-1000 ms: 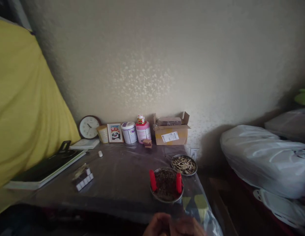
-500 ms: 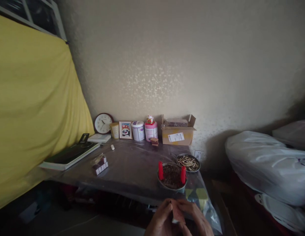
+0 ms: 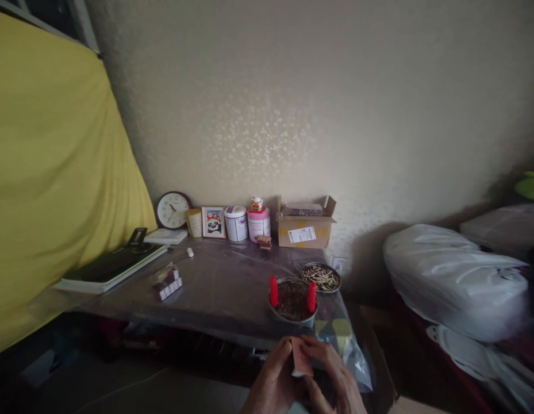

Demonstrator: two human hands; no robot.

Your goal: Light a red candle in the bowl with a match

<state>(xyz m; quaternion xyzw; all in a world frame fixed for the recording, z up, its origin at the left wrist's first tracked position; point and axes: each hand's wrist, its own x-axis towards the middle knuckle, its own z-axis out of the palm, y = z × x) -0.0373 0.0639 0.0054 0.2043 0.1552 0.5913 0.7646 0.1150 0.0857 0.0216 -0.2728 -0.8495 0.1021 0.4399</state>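
Observation:
A small reddish matchbox (image 3: pixel 300 357) is held between both hands, low in front of the table's near edge. My left hand (image 3: pixel 273 374) grips it from the left side, thumb against it. From the right, my right hand (image 3: pixel 333 371) closes its fingers around the other side. Just beyond them stands a round bowl (image 3: pixel 292 316) of dark soil-like material, with a red candle (image 3: pixel 273 290) at its left and another red candle (image 3: pixel 312 297) at its right. Behind it lies a round tin (image 3: pixel 322 278) of many matchsticks.
On the table (image 3: pixel 223 287) lie a pack of matchboxes (image 3: pixel 169 282) and a large book (image 3: pixel 115 267). Along the wall stand a clock (image 3: pixel 173 210), a panda picture (image 3: pixel 214 222), lidded tubs (image 3: pixel 236 225) and a cardboard box (image 3: pixel 305 233). White bags (image 3: pixel 448 282) sit at right.
The view has shifted slightly, so the table things appear a little further left and higher. Both hands keep hold of the matchbox, which now shows more of its reddish face.

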